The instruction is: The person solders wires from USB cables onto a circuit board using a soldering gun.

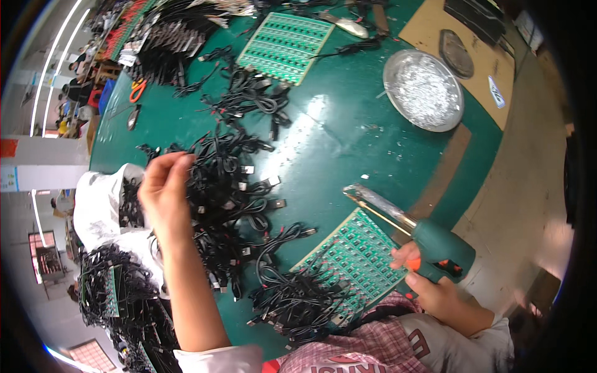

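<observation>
My right hand [438,295] grips a green soldering gun [444,248] with an orange trigger. Its metal barrel and a thin yellowish feed tube point up and left over the table. Below the barrel lies a green circuit board panel [364,252] with rows of small parts. Black cables [298,304] with metal plugs cover its near left corner. My left hand [165,189] is raised at the left edge of a large pile of black USB cables [224,186], thumb and fingers pinched together. Whatever is between those fingertips is too small to make out.
A round metal dish [426,90] of shiny bits stands far right, near a brown board [485,74]. Another circuit board panel [286,46] lies at the back, with orange-handled scissors [137,91] to its left. White bags [99,205] and hanging cable bundles crowd the left edge.
</observation>
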`<state>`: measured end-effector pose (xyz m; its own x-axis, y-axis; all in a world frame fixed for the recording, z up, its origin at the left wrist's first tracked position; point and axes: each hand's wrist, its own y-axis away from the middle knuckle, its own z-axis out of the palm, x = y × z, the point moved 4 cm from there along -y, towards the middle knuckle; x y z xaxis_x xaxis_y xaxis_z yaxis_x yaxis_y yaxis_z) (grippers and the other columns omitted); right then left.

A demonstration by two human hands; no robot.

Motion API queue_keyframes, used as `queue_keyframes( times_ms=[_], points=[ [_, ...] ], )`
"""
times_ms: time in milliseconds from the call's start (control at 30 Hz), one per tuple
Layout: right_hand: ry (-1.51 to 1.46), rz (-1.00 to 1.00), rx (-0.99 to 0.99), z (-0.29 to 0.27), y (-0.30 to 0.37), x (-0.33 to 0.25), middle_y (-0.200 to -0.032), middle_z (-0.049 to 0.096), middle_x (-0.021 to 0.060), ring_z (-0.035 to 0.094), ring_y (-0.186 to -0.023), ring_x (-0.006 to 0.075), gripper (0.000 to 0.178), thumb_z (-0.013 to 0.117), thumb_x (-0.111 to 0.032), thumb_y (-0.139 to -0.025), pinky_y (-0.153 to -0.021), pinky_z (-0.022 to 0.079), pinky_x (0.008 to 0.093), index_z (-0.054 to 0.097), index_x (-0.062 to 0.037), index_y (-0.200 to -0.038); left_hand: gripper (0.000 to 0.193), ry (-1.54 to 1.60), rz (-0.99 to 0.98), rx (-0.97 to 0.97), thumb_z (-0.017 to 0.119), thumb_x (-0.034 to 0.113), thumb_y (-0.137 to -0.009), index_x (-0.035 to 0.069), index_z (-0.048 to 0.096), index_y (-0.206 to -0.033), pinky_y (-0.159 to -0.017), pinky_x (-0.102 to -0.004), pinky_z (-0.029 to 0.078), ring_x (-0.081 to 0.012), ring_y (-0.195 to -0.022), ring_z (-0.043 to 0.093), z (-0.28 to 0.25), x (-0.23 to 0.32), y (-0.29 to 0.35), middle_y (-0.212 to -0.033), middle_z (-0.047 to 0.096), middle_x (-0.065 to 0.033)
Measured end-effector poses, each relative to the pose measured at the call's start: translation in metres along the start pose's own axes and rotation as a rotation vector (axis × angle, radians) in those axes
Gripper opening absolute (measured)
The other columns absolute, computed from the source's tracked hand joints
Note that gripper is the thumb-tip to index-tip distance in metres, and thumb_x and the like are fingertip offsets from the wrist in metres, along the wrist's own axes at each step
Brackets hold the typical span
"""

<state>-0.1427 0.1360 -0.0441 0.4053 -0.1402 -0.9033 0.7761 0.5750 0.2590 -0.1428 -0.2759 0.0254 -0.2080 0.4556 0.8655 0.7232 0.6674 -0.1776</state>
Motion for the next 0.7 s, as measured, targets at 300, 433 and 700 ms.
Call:
queue_keyframes(
  times_ms=[300,433,700],
  points=[
    [-0.016,0.015,-0.033,-0.003,0.001,-0.004,-0.114,0.053,0.0134,0.057,-0.106,0.0262,0.032,0.055,-0.002,-0.09,-0.113,0.032,0.0541,0.049,-0.0086,-0.12,0.021,0.243,0.363,0.298,0.057,0.015,-0.101,0.0,0.062,-0.116,-0.078,-0.0205,0.046,-0.0105,-0.091,0.06,-0.147,0.095,0.01,-0.105,0.066,-0.0081],
    [-0.033,0.004,-0.051,0.0,-0.002,-0.007,-0.112,0.054,0.0138,0.058,-0.104,0.0261,0.031,0.056,-0.003,-0.09,-0.111,0.035,0.0538,0.049,-0.0088,-0.121,0.023,-0.094,0.405,-0.301,0.066,0.017,-0.093,0.0,0.067,-0.109,-0.059,-0.0237,0.043,-0.011,-0.076,0.06,-0.098,0.122,0.051,-0.092,0.069,-0.0117],
    [0.057,0.303,-0.152,-0.001,0.008,-0.022,-0.092,0.065,0.0119,0.065,-0.089,0.0206,0.025,0.057,-0.012,-0.094,-0.081,0.053,0.0359,0.053,-0.0027,-0.116,0.007,-0.105,-0.482,-0.765,0.071,0.001,-0.086,-0.002,0.065,-0.089,-0.065,-0.023,0.047,-0.006,-0.07,0.056,0.099,0.039,0.15,-0.075,0.064,-0.0002]
  ],
)
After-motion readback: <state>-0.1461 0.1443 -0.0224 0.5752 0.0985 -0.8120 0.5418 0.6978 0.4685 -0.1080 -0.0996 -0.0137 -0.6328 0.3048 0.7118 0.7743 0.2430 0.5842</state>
